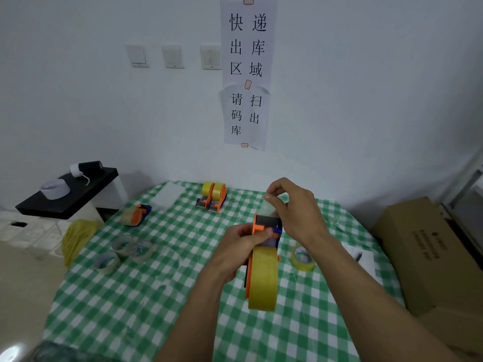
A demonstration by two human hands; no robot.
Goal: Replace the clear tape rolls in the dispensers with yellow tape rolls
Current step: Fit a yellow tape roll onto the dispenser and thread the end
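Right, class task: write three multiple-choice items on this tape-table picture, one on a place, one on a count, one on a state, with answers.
1. Where does the loose yellow roll lie? A. on the checked cloth, right of the held dispenser; B. on a black shelf; C. on a cardboard box.
2. How many loose clear rolls lie on the cloth's left side? A. one; B. three; C. five.
3. What does the held dispenser carry? A. a clear roll; B. nothing; C. a yellow roll.
Answers: 1 A, it lies flat on the cloth. 2 B, three lie clustered. 3 C, the left hand grips it, mounted yellow roll showing; the right hand pinches the tape end.
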